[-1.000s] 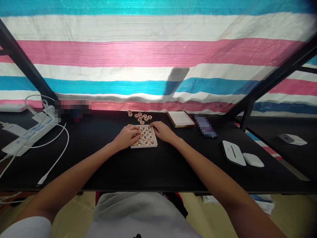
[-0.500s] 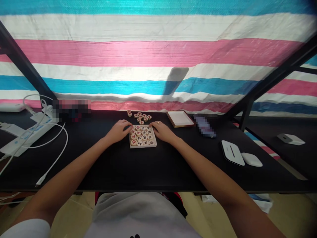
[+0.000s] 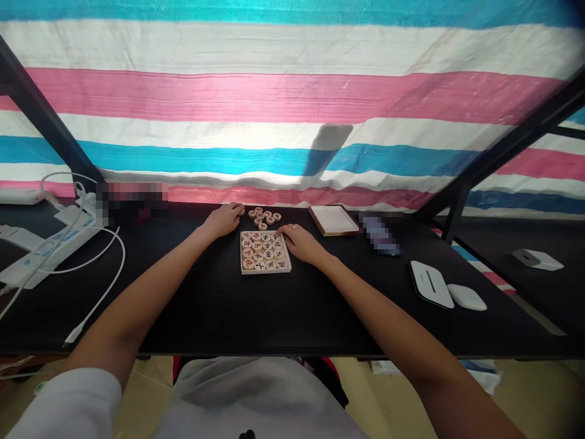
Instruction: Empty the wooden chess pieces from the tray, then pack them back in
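A shallow white box (image 3: 265, 272) lies on the black desk, filled with rows of round Chinese chess pieces (image 3: 268, 254) bearing red or black characters. Beyond it sits a loose cluster of more pieces (image 3: 259, 215). My left hand (image 3: 223, 220) is left of this cluster, its fingers curled down over a chess piece (image 3: 242, 211) that shows only in part. At the box's upper right corner, my right hand (image 3: 299, 241) has its fingers closed against the rim; a ring is on one finger.
An open box lid (image 3: 334, 219) stands at the back right beside a blurred phone-like object (image 3: 379, 233). Farther right are a white flat device (image 3: 431, 283) and a white rounded case (image 3: 467, 297). A power strip (image 3: 55, 249) with cables (image 3: 121, 256) occupies the left.
My left hand has let go of the box's upper left corner and moved up and left to the loose pieces. The right hand has stayed at the box.
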Demonstrator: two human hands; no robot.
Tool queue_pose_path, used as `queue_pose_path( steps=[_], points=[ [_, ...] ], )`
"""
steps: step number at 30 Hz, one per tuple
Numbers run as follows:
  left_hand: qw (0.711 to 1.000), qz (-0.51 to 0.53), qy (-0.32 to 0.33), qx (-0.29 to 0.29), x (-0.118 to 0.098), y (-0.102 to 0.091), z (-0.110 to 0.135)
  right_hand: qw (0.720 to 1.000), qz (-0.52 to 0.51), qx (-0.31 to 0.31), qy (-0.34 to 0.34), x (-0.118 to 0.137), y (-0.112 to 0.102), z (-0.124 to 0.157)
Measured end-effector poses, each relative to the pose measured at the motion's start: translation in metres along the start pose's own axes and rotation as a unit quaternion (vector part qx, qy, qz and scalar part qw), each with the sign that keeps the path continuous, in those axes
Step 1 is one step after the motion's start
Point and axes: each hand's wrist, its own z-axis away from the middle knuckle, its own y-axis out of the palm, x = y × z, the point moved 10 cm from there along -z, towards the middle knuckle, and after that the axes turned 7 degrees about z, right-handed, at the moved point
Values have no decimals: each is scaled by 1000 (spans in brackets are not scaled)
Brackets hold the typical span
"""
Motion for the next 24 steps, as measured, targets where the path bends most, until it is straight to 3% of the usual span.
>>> queue_pose_path(
  steps=[3, 6, 16, 20, 22, 24],
  points=[
    [999, -31, -7, 15, -1, 3, -9, 1000, -2, -2, -4, 0, 1, 0],
    [999, -45, -5, -10, -4, -3, -5, 1000, 0, 2, 0, 0, 1, 0],
    [997, 31, 42, -65, -9, -15, 47, 1000, 6, 5, 14, 2, -1, 0],
    [982, 137, 66, -115, -25, -34, 67, 1000, 7, 3, 10, 3, -2, 0],
    [964, 204, 83, -146, -38, -49, 76, 1000, 7, 2, 6, 3, -2, 0],
    [949, 253, 125, -140, -61, -56, 86, 1000, 6, 3, 3, 3, -2, 0]
  ],
)
